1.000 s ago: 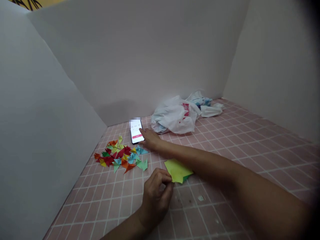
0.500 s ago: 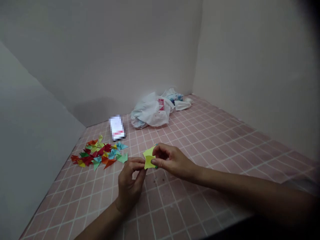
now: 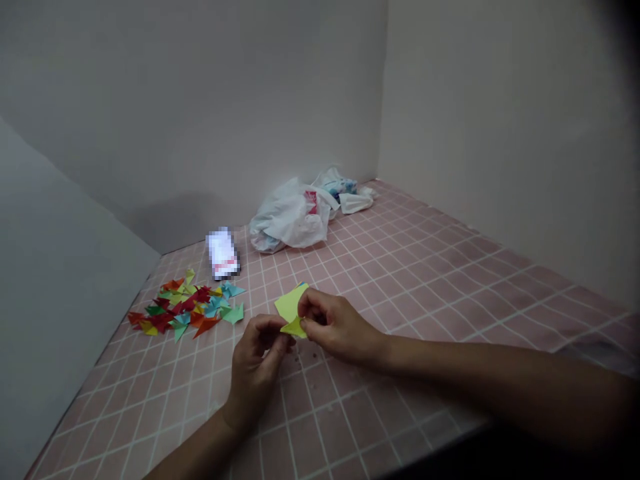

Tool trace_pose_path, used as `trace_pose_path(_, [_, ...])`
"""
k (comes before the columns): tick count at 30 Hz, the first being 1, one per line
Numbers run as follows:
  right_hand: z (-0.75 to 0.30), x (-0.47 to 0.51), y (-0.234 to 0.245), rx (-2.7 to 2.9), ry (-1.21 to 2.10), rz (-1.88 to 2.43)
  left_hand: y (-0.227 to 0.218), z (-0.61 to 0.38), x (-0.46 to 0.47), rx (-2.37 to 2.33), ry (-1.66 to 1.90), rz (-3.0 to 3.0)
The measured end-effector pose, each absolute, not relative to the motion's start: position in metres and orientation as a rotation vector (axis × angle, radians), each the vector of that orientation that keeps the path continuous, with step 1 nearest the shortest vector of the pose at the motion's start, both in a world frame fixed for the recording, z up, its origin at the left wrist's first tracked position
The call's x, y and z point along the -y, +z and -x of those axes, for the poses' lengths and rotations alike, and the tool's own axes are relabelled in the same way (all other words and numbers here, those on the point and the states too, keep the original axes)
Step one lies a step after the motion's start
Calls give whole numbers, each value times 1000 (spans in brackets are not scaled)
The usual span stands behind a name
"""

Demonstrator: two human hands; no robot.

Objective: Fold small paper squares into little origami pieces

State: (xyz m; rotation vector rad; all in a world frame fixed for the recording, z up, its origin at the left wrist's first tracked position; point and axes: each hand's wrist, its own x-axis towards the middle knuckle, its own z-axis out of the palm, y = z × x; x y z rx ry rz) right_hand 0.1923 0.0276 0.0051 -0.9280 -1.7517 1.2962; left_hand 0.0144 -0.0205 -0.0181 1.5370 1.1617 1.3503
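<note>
Pale walls (image 3: 250, 107), pink gridded table (image 3: 430, 267), two bare hands at a yellow piece of paper (image 3: 294, 327)

Walls stand at left, back and right of table. Table surface: pink squares, white lines. Right forearm (image 3: 475, 367) comes in from right edge, left forearm (image 3: 200, 440) from bottom. White plastic bag (image 3: 290, 217), crumpled, red print, sits near back wall; blue-and-white bundle (image 3: 340, 185) just behind it to the right. Pile of folded papers (image 3: 193, 305) lies at left: red, orange, yellow, green, light blue, overlapping. Right hand (image 3: 345, 330): thumb and fingers pinch the yellow piece. Left hand (image 3: 257, 360): fingers bent, tips at the piece's left corner; can't tell if it grips. Phone (image 3: 223, 252) lies behind pile, screen lit, pixelated. Pale yellow sheet (image 3: 289, 303) lies just beyond the fingertips, bits of blue and orange showing at its far edge. Yellow piece is between the hands, bent, in front of the sheet. Smallest: dark marks (image 3: 314, 355) on table, near the hands.
</note>
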Motion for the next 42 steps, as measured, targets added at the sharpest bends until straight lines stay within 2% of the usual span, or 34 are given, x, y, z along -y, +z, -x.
trace_pose_path(10, [-193, -27, 4, 1901, 1265, 982, -9, -16, 20, -1118, 1182, -1139])
trace_pose_path(21, [-191, -29, -3, 1746, 1572, 996, -9, -17, 18, -1050, 1084, -944])
trace_pose_path(30, [-192, -30, -2, 1399, 2014, 786, -10, -13, 17, -1029, 1081, -966])
trace_pose_path(42, [-191, -32, -10, 1173, 2260, 681, -9, -11, 13, -1037, 1088, -985])
